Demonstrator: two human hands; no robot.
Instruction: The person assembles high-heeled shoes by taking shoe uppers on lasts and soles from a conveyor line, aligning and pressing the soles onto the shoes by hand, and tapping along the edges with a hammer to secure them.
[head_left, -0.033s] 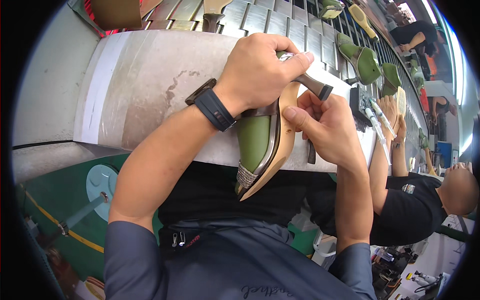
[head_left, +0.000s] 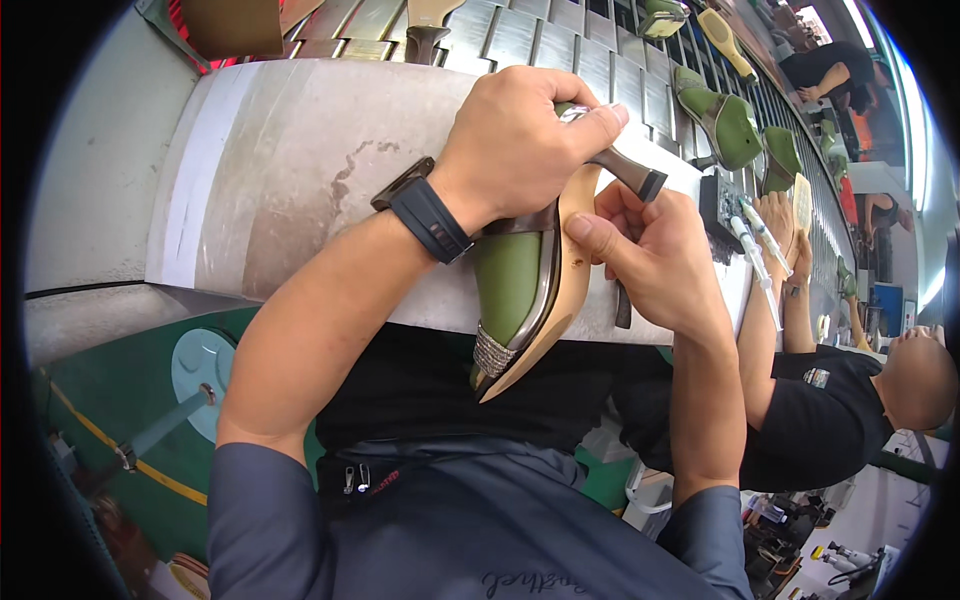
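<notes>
- Head view: a green high-heeled shoe (head_left: 510, 290) is held upside down above the front edge of a grey worktop (head_left: 290, 170), its tan sole (head_left: 565, 290) turned up and to the right, its toe pointing down toward the person's lap.
- The left hand (head_left: 520, 140) is closed over the heel end of the shoe from above; its grip is wrapped tight around the shoe's back part, with the fingertips curled near the dark slim heel (head_left: 625, 170).
- A dark wristwatch (head_left: 425, 215) is worn on the left wrist.
- The right hand (head_left: 655, 255) is set against the sole from the right; the thumb is pressed flat on the tan sole and the fingers are folded behind. Its grip is narrow, and a thin dark tool (head_left: 622, 305) is seen projecting below the hand; how it is held cannot be told.
- A band of small glittering stones (head_left: 492, 352) is noted across the toe of the shoe.
- Further green shoes (head_left: 725, 120) are seen standing on a slatted metal rack (head_left: 520, 35) beyond the worktop.
- A second person in a black shirt (head_left: 820, 420) is seated at the right, one hand (head_left: 775, 215) resting at the worktop's far end, close to white pen-like sticks (head_left: 750, 245).
- A dark apron (head_left: 480, 520) is seen across the person's lap.
</notes>
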